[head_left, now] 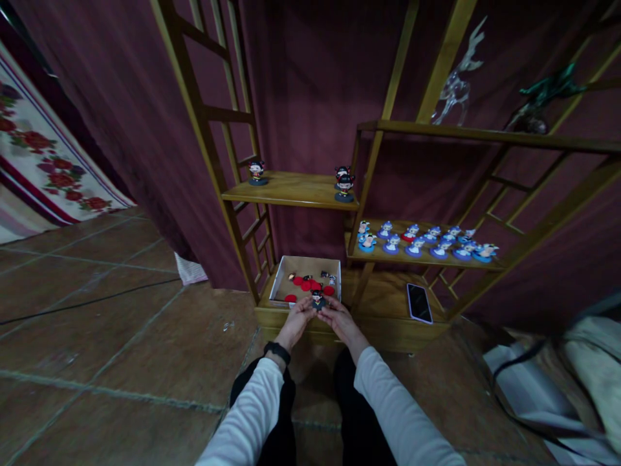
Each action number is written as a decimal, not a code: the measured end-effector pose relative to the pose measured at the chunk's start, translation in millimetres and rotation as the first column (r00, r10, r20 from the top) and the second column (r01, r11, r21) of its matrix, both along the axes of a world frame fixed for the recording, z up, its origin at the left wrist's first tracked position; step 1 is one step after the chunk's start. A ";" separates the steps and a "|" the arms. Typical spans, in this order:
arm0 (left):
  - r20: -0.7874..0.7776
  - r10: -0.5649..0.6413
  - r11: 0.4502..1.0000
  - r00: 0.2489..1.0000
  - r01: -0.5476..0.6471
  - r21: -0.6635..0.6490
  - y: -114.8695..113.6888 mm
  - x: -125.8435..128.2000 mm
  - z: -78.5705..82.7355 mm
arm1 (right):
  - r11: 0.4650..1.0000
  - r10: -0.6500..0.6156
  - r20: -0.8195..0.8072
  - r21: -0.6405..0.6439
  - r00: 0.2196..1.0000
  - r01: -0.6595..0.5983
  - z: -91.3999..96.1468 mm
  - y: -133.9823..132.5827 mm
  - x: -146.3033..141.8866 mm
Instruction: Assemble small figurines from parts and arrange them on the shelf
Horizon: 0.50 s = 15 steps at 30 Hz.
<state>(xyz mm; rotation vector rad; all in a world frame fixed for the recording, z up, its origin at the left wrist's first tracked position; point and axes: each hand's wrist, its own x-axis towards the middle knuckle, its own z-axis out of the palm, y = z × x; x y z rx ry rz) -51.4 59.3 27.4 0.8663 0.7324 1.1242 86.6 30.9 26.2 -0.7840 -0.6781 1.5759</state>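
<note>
Between my left hand (297, 318) and my right hand (339, 318) is a small figurine (317, 299) with black hair buns and a dark base. The fingers of both hands close on it from either side, just in front of a shallow cardboard box (277, 285). Inside the box lie several red discs (310, 285) and a few small figurines (332, 279). On the shelf (295, 188) above, one similar figurine (257, 173) stands at the left end. Two more stand at the right end, the front figurine (344, 188) partly covering the one behind.
Several blue and purple figurines (415, 246) stand in rows on the right shelf. Below them a phone (419, 303) lies on the bottom board. A clear deer ornament (456, 90) and a green ornament (548, 97) stand higher up. Bags (533, 382) sit on the floor at right.
</note>
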 end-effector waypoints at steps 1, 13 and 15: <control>0.022 -0.031 0.999 0.999 0.031 -0.020 0.1 -1.1 1.3 | 1.000 0.000 0.007 -0.001 1.000 0.000 0.8 -0.4 0.0; 0.114 -0.143 0.984 0.983 0.153 -0.093 1.8 -6.8 8.8 | 0.999 -0.043 0.127 -0.019 0.991 0.046 2.0 -0.7 -0.3; 0.122 -0.137 0.983 0.983 0.150 -0.107 2.8 -6.3 7.6 | 0.998 -0.054 0.110 -0.025 0.992 0.057 3.7 -0.9 -0.4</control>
